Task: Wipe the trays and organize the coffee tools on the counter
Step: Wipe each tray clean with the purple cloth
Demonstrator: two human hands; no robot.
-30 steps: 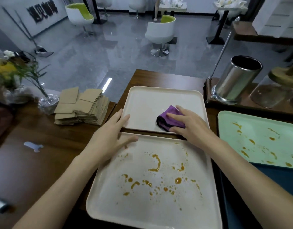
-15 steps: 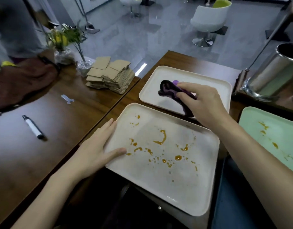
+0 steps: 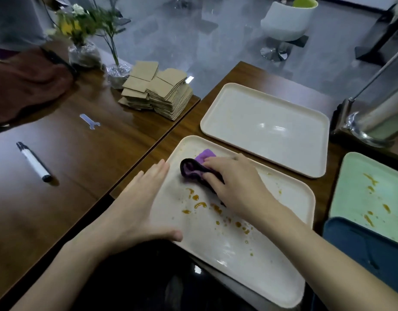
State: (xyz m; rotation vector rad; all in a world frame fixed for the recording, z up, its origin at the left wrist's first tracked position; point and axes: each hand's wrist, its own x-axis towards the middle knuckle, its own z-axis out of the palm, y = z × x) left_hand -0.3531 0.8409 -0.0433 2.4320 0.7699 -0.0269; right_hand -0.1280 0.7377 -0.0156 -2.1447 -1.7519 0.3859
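A cream tray [image 3: 256, 261] spattered with orange-brown drops lies nearest me, its near end hanging past the counter edge. My right hand [image 3: 236, 185] grips a purple cloth [image 3: 196, 168] and presses it onto the tray's far left part. My left hand [image 3: 139, 198] lies flat with straight fingers on the tray's left rim. Behind it sits a clean cream tray [image 3: 267, 129]. At the right, a green tray [image 3: 373, 191] carries orange stains, and a dark blue tray [image 3: 368, 250] overlaps its near end.
A steel canister [image 3: 377, 117] with a long rod stands at the far right. On the left table lie a stack of cardboard sleeves [image 3: 159, 93], a small flat wrench [image 3: 89, 121], a marker pen [image 3: 34, 162], a brown cloth [image 3: 25, 84] and flowers in a vase [image 3: 81, 41].
My right hand carried the purple cloth off the clean far tray and set it down on the stained near tray. My left hand slid along the near tray's left rim. The view shifted.
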